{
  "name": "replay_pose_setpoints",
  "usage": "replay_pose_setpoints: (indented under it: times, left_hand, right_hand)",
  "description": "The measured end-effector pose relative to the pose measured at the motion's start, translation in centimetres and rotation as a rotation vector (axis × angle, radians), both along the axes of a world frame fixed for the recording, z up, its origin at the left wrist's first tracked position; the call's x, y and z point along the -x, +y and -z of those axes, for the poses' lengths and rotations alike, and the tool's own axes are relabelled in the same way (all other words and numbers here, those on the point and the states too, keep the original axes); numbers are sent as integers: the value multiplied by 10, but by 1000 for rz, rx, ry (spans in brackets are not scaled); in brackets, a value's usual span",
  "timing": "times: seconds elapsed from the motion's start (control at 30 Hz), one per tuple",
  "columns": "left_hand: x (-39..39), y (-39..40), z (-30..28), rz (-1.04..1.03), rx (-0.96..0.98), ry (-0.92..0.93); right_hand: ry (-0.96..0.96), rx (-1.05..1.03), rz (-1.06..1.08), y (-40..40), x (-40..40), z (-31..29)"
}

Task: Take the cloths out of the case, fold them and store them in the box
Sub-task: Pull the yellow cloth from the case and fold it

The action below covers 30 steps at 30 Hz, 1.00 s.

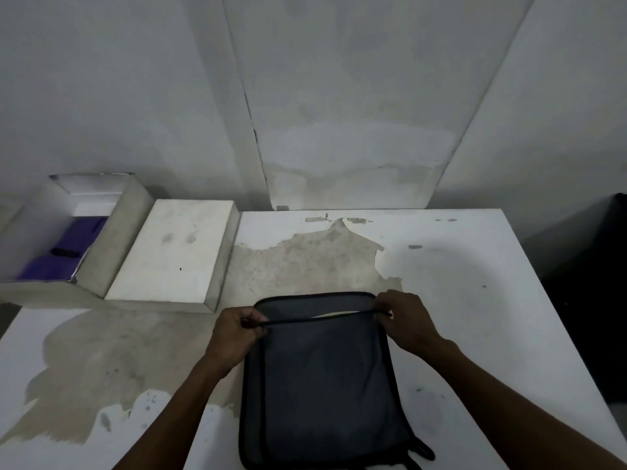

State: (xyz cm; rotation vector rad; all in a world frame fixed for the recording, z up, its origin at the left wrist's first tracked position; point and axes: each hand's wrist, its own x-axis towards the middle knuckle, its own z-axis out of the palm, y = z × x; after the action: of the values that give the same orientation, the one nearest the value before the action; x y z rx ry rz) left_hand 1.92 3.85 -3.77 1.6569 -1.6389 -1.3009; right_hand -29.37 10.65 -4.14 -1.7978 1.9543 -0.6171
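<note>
Head cam: I see 1 dark grey case (325,378) lying flat on the white table (458,300), near the front edge, right between both forearms. Its top flap is lifted at the far end. My left hand (234,334) pinches the flap's black edge at the left corner, fingers closed tight on it. My right hand (405,320) pinches the same edge at the right corner, also closed on it. The edge runs stretched between the 2 hands, w/ the case mouth open beyond it. Inside the gap I can make out a thin pale strip (334,314); can't tell if it's a cloth.

Far left of the table: 1 open white box (132,228), well apart from the hands. In it are purple cloths (68,249), approx 2 folded pieces, w/ a small dark thing between them that I can't identify. Just beside the box on its right, touching it, lies 1 white lid (173,252), flat. The table surface is worn, w/ brownish bare patches.
</note>
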Motion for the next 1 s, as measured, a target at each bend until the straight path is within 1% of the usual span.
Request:
replay_pose_setpoints:
  times: [0.13,0.23,0.33,0.4,0.5,0.63,0.83,1.0]
  left_hand:
    - [-8,18,-1,80,39,-62]
    - [-17,33,2,181,35,-129]
    - [-25,54,9,266,-10,-214]
    - [-29,69,14,292,-31,-221]
    - [-35,93,26,334,-13,-211]
    - [-43,118,43,394,-8,-257]
    - [-46,135,57,474,46,-358]
    - [-48,139,59,538,144,-361]
  right_hand:
    - [-84,46,-13,28,-6,0]
    - [-125,43,-61,54,-8,1]
    - [-92,16,-143,81,-9,6]
    - [-64,-21,-194,96,-12,10]
    - [-23,-63,-268,114,-17,18]
    - [25,-122,-294,134,-20,30]
    - [-31,-111,-342,147,-20,34]
    - [-47,-173,-381,155,-17,44]
